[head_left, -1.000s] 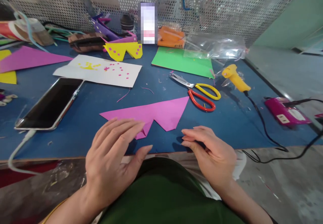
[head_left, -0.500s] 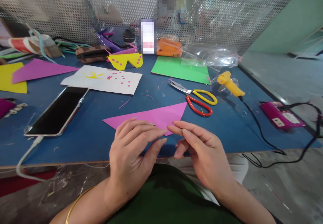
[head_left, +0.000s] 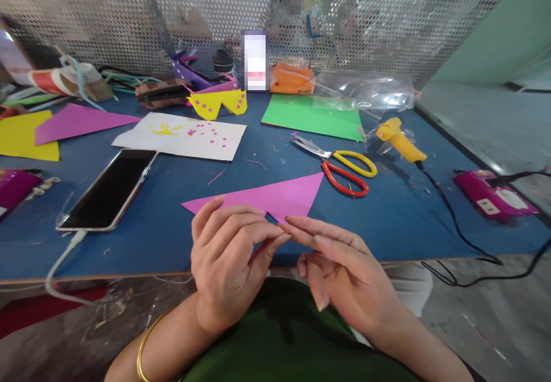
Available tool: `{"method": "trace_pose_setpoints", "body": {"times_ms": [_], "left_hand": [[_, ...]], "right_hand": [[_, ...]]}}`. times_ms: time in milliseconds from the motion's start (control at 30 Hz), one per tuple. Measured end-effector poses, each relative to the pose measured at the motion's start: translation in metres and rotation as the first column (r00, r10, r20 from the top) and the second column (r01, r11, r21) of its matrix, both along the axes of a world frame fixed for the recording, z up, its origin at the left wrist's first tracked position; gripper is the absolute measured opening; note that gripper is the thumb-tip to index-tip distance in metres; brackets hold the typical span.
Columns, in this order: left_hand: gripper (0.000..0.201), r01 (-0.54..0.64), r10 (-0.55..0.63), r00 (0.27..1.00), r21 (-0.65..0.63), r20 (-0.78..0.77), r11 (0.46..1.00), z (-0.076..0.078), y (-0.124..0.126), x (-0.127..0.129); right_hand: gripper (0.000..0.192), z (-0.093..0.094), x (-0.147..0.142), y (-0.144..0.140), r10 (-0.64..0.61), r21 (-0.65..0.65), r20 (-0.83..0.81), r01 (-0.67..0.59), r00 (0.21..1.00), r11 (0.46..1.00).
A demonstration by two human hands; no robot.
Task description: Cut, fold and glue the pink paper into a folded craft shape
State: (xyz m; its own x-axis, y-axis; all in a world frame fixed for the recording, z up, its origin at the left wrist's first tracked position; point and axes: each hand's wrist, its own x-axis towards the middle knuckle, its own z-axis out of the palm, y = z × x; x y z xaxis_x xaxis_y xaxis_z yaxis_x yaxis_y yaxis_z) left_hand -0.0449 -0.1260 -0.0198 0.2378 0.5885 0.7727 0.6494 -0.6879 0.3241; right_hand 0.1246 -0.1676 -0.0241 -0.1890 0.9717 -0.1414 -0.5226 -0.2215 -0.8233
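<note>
A folded pink paper (head_left: 284, 195) with pointed ends lies near the front edge of the blue table (head_left: 396, 215). My left hand (head_left: 224, 261) curls over its near part, fingers on top and thumb beneath, pinching the paper's lower point. My right hand (head_left: 348, 273) reaches in from the right. Its outstretched index fingertip meets the left thumb at that point, while its thumb hangs down, away from the paper. A gold bangle sits on my left wrist.
Red-and-yellow scissors (head_left: 344, 169) and a yellow glue gun (head_left: 400, 141) with a black cord lie right of the paper. A phone (head_left: 109, 189) on a cable lies left. Behind are a white sheet (head_left: 185, 135), a green sheet (head_left: 310, 118), a yellow cut-out (head_left: 217, 103) and a mesh panel.
Both hands came together over the pink paper's near edge. The left hand went from lying flat to pinching the paper, and the right fingertips moved left to meet it.
</note>
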Motion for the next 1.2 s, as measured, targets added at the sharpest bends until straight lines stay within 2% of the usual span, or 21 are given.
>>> {"method": "trace_pose_setpoints", "body": {"times_ms": [267,467,567,900,1067,1200], "left_hand": [[0.016,-0.063,0.082,0.991,0.184,-0.102,0.981,0.000,-0.004,-0.007],[0.016,-0.070,0.087,0.990,0.147,-0.108,0.987,-0.001,-0.007,-0.010],[0.017,-0.080,0.100,0.989,0.172,-0.110,0.982,-0.004,-0.008,-0.010],[0.009,-0.117,0.141,0.984,0.195,-0.112,0.974,-0.006,-0.005,-0.003],[0.011,-0.055,0.066,0.990,0.085,-0.123,0.995,-0.005,-0.002,-0.003],[0.008,-0.023,0.033,0.990,0.069,-0.140,0.997,-0.001,-0.004,-0.010]], "right_hand": [[0.035,-0.001,0.000,-0.002,0.088,0.024,-0.078,-0.086,0.993,0.996],[0.038,-0.004,0.000,-0.006,0.130,0.062,-0.072,-0.125,0.989,0.990],[0.039,-0.006,0.000,-0.006,0.138,0.080,-0.088,-0.131,0.987,0.988],[0.044,-0.010,-0.002,-0.007,0.082,0.113,-0.006,-0.081,0.997,0.990],[0.046,-0.009,0.001,-0.004,0.047,0.138,-0.006,-0.046,0.999,0.989],[0.041,-0.008,0.003,0.000,-0.024,0.155,0.024,0.020,0.999,0.988]]}}
